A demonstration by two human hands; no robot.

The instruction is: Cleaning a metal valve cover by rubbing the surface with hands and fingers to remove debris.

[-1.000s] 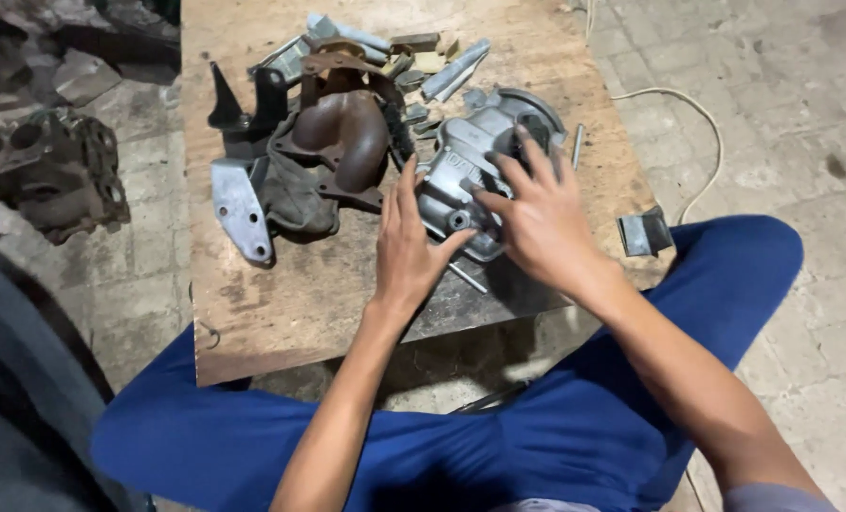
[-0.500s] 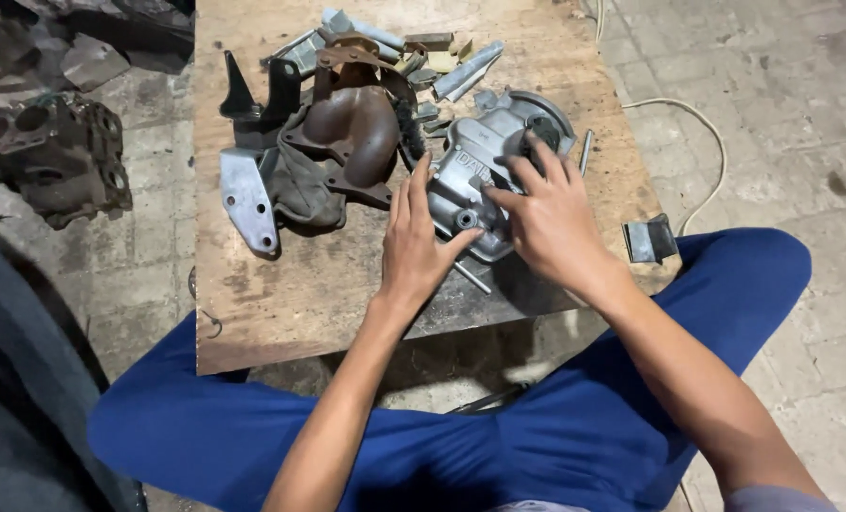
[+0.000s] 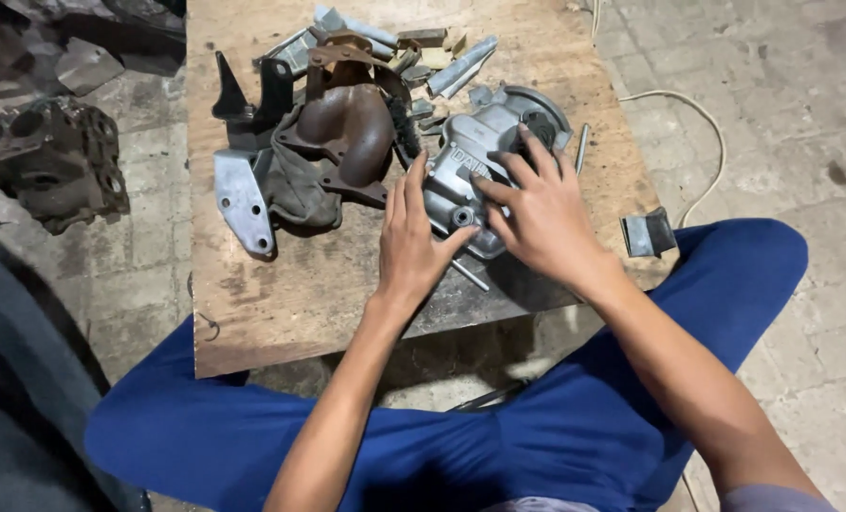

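A: Grey metal housing (image 3: 480, 175) at the desk's 3 o'clock side, round end toward 1 o'clock. Left hand (image 3: 412, 248) flat against its 8 o'clock flank, fingers straight, thumb hooked under the near corner. Right hand (image 3: 542, 216) spread over the top, fingers bent, pressing down; neither grip wrapped fully round it.

B: Best done by pinning with the right palm, steadying with the left, keeping fingertips off the sharp rim. Thin rod (image 3: 468, 275) poking out at 6 o'clock, just under the left thumb.

A: Rusty manifold (image 3: 347, 133) touching at 9 o'clock, bracket (image 3: 243, 201) beyond it. Small bits (image 3: 442, 52) crowded at 12.

B: Little slack sideways. Desk (image 3: 281, 294) edge close at 3 and 6; bare wood at 7 for sliding. Clip (image 3: 647, 233) overhanging at 3.
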